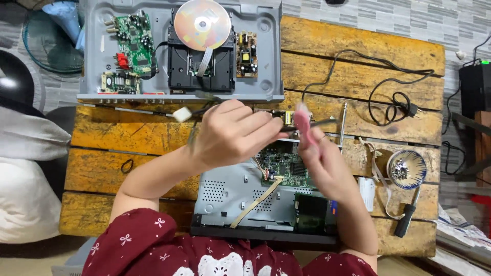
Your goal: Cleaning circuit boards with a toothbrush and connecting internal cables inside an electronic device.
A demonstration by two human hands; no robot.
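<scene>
**A:** What are the hands doing?

**B:** Both are raised over an open metal case [230,197]. The left hand [232,134] is curled into a loose fist, and a thin dark tool [307,124] sticks out of it toward the right. The fingers are closed around the handle end, so that grip is tight on the tool.

**A:** And the other one?

**B:** The right hand [325,161] sits just right of the left, palm turned inward. Its fingertips pinch a small pink piece [303,125], blurred, so I cannot tell what it is. The tool's tip meets or crosses that pink piece; whether they truly touch I cannot tell.

**A:** What lies under the grip?

**B:** Directly below, inside the case, a green circuit board [286,166], and a flat tan ribbon cable [255,202] runs down and left from it.

**A:** Beyond the hands?

**B:** A second opened player [266,30] lies above the left hand, with a shiny disc [202,23] on its dark drive, a green board [134,43] to the left and a small yellowish board [246,53] to the right. Well right of the right hand there is a coiled black power cord [394,97] and a small bowl [406,169] of screws. All of it rests on a worn yellow wooden table [123,133].
</scene>
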